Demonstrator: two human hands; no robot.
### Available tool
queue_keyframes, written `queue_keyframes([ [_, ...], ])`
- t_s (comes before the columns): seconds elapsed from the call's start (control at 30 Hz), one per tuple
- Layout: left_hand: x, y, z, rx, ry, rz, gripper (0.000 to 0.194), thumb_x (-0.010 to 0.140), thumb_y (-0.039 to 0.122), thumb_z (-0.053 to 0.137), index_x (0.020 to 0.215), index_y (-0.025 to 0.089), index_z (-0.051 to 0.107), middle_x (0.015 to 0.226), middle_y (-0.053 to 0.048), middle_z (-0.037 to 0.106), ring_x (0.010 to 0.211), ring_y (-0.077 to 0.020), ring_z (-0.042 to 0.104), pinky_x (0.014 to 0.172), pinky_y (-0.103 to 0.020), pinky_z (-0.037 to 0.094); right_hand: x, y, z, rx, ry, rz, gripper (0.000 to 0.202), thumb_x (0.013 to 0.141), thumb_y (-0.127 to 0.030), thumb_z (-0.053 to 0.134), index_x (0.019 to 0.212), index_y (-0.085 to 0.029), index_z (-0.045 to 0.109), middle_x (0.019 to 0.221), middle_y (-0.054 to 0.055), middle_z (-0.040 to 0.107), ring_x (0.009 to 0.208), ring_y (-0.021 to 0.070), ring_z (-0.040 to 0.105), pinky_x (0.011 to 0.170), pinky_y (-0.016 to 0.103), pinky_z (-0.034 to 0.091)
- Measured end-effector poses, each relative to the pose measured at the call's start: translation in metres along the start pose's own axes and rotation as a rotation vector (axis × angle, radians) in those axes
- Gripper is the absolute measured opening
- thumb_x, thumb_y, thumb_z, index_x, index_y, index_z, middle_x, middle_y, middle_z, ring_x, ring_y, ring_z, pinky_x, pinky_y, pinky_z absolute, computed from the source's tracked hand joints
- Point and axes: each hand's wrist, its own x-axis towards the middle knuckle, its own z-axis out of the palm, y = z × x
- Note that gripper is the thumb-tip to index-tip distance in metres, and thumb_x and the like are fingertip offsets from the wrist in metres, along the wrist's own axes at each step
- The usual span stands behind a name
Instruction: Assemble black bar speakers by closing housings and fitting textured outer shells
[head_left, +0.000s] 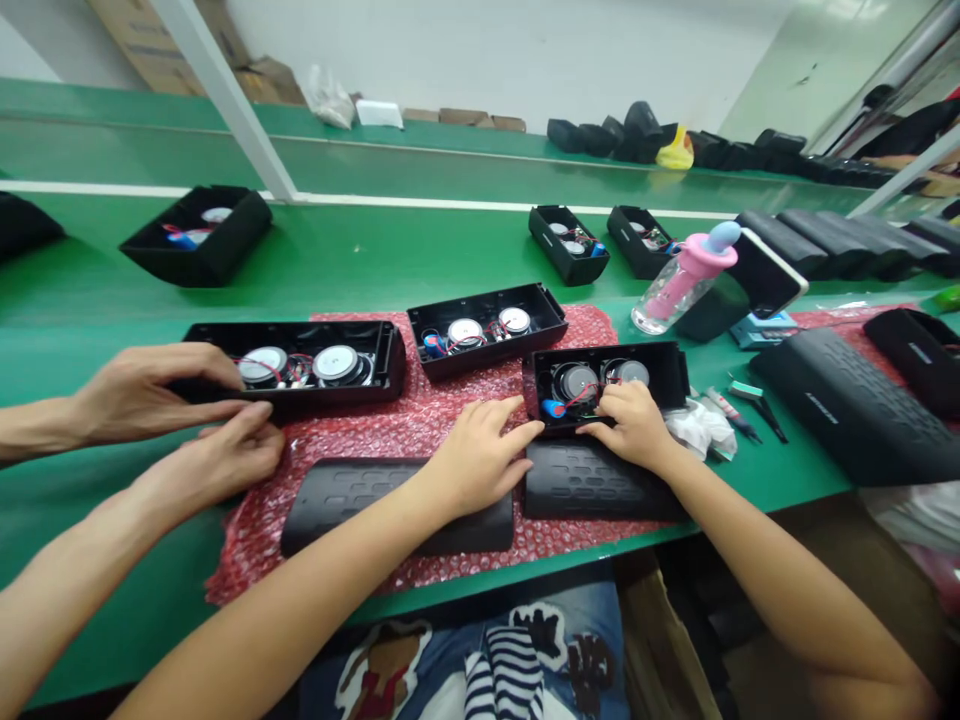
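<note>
Looking through the head cam, nearest me are two black covers (346, 500) on red bubble wrap (364, 437); my left hand (481, 458) sits above one, fingers spread, holding nothing; my right hand (631, 422) dips into the open speaker case (577, 383) just behind them — can't tell if it's pinching anything; a co-worker's hands (154, 388) are at a longer case (311, 392) leftward; farther back, a bottle (679, 285).
</note>
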Motion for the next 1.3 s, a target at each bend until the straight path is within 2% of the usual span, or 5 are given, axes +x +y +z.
queue_keyframes([
  [0.53,-0.003,-0.003,-0.002,-0.021,-0.086,-0.099,0.046,0.088,0.024,0.06,0.133,0.022,0.058,0.132,-0.022,0.053,0.119,-0.0364,0.053,0.099,-0.055,0.042,0.003,-0.005,-0.011,0.079,-0.004,0.119,0.033,0.087,-0.049,0.061,0.076,-0.018,0.064,0.077,0.008,0.066,0.075,0.0232,0.06,0.073,0.035,0.041],
  [0.83,-0.002,-0.007,-0.002,-0.069,-0.052,-0.224,0.052,0.088,0.028,0.059,0.137,0.013,0.05,0.134,-0.02,0.053,0.122,-0.0352,0.051,0.103,-0.051,0.042,0.025,-0.003,-0.03,0.2,-0.015,0.408,0.043,0.091,-0.044,0.041,0.061,-0.019,0.057,0.06,0.004,0.058,0.06,0.0173,0.053,0.06,0.03,0.032],
  [0.93,-0.002,-0.007,0.0,-0.093,-0.028,-0.241,0.059,0.088,0.032,0.059,0.141,0.013,0.042,0.139,-0.022,0.047,0.126,-0.0359,0.049,0.104,-0.051,0.041,0.034,-0.007,-0.043,0.273,-0.062,0.479,0.046,0.088,-0.053,0.044,0.063,-0.018,0.06,0.06,0.002,0.057,0.061,0.0166,0.052,0.059,0.029,0.033],
  [1.13,-0.004,-0.011,0.004,-0.13,0.08,-0.211,0.076,0.085,0.032,0.064,0.148,0.016,0.025,0.151,-0.025,0.031,0.138,-0.0377,0.036,0.11,-0.054,0.036,0.067,-0.026,-0.069,0.499,-0.297,0.66,0.058,0.079,-0.071,0.047,0.054,-0.019,0.052,0.046,-0.003,0.034,0.046,0.0102,0.031,0.049,0.027,0.024],
  [1.3,-0.005,-0.015,0.006,-0.203,0.109,-0.233,0.091,0.082,0.033,0.068,0.15,0.015,0.01,0.148,-0.025,0.038,0.136,-0.0358,0.04,0.11,-0.054,0.036,0.092,-0.038,-0.071,0.589,-0.501,0.69,0.047,0.084,-0.051,0.056,0.051,-0.019,0.044,0.049,-0.002,0.041,0.045,0.0098,0.034,0.047,0.027,0.027],
])
